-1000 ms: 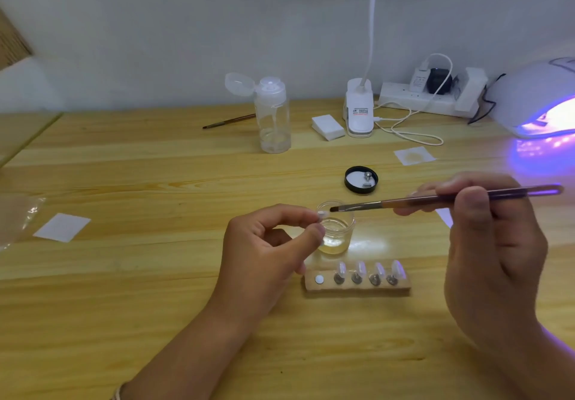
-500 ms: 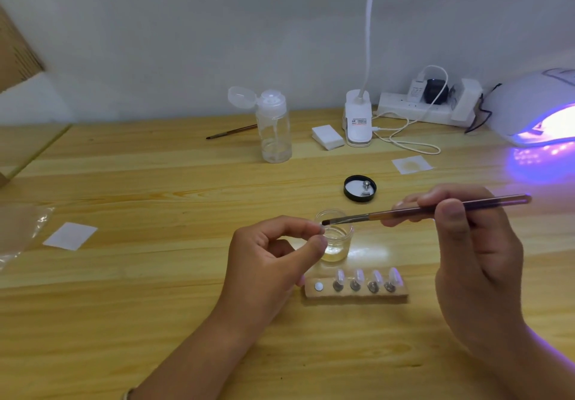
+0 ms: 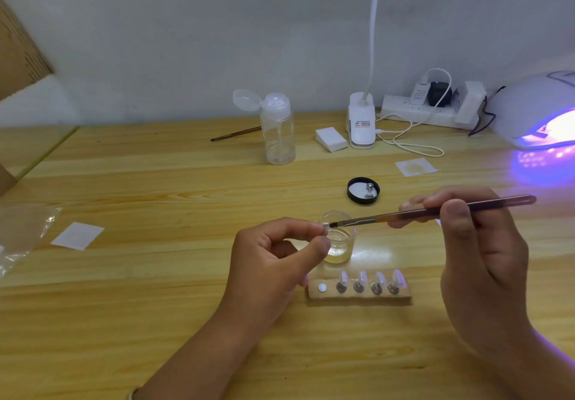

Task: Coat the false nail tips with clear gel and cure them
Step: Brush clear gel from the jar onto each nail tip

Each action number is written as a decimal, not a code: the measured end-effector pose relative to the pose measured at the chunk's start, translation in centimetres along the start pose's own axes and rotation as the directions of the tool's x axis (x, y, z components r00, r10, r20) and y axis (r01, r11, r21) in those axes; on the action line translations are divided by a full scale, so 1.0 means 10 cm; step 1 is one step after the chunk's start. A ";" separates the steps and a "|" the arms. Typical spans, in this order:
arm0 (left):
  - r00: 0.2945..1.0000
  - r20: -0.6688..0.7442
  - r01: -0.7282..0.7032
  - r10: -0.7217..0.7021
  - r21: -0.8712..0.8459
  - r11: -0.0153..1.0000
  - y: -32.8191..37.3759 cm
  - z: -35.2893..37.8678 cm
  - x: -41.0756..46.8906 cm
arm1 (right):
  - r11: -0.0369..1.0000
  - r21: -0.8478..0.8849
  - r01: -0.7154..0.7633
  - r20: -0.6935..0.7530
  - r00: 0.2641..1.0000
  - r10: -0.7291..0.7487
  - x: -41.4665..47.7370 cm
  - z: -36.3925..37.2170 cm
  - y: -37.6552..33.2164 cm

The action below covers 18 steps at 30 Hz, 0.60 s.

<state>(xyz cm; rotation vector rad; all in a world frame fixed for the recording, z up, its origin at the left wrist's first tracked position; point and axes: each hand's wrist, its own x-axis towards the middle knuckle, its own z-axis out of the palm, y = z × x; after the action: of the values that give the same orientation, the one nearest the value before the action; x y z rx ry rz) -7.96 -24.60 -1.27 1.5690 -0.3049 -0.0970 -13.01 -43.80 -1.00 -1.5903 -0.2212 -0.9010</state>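
My left hand (image 3: pixel 273 262) pinches a small false nail tip (image 3: pixel 325 229) between thumb and forefinger, just in front of the open glass gel jar (image 3: pixel 339 244). A thin brush (image 3: pixel 435 211) is gripped in my right hand (image 3: pixel 476 253), and its bristles touch the held tip. Below the jar lies a wooden holder (image 3: pixel 359 293) with several clear tips standing on metal stubs; its leftmost spot shows only a white dot. At the far right the white curing lamp (image 3: pixel 538 110) glows violet.
The jar's black lid (image 3: pixel 363 190) lies behind the jar. Farther back stand a clear pump bottle (image 3: pixel 278 128), a second brush (image 3: pixel 236 134), a white block (image 3: pixel 331 139), a desk lamp base (image 3: pixel 361 125) and a power strip (image 3: pixel 423 113). White pads (image 3: pixel 77 235) and a plastic bag (image 3: pixel 21 234) lie left.
The brush tip has come down and left from above the jar until it touches the nail tip in my left hand. The view has shifted slightly.
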 end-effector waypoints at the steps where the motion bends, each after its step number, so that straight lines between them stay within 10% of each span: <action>1: 1.000 0.002 0.002 -0.002 -0.009 1.000 0.00 0.00 0.00 | 1.000 0.000 0.002 -0.009 1.000 -0.002 0.00 -0.01 0.01; 18: 1.000 0.015 0.000 0.000 -0.028 1.000 0.01 0.01 -0.01 | 1.000 0.007 0.003 -0.017 1.000 -0.003 0.01 -0.02 -0.01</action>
<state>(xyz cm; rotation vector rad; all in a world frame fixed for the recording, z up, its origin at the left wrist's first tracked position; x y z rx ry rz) -8.13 -24.65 -1.16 1.5409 -0.3143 -0.1131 -13.03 -43.96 -0.89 -1.5760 -0.2143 -0.9149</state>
